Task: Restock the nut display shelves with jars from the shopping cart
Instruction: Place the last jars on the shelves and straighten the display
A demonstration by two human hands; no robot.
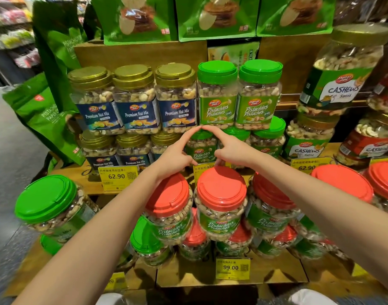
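Note:
Both my arms reach forward over the nut display. My left hand (175, 153) and my right hand (234, 150) each stretch out an index finger, and the two tips meet at the bottom edge of a green-lidded pistachio jar (217, 106) on the upper row. The other fingers are curled and neither hand holds anything. A second green-lidded pistachio jar (258, 106) stands to its right. Lower pistachio jars (201, 148) are partly hidden behind my hands. Red-lidded pistachio jars (221, 190) stand below my wrists.
Three gold-lidded Premium Nut Mix jars (135, 106) fill the upper row's left. Cashew jars (342, 84) are stacked at right. A green-lidded jar (47, 199) sits at the lower left corner. Yellow price tags (117, 176) hang on the wooden shelf edges. Green bags (54, 47) stand left.

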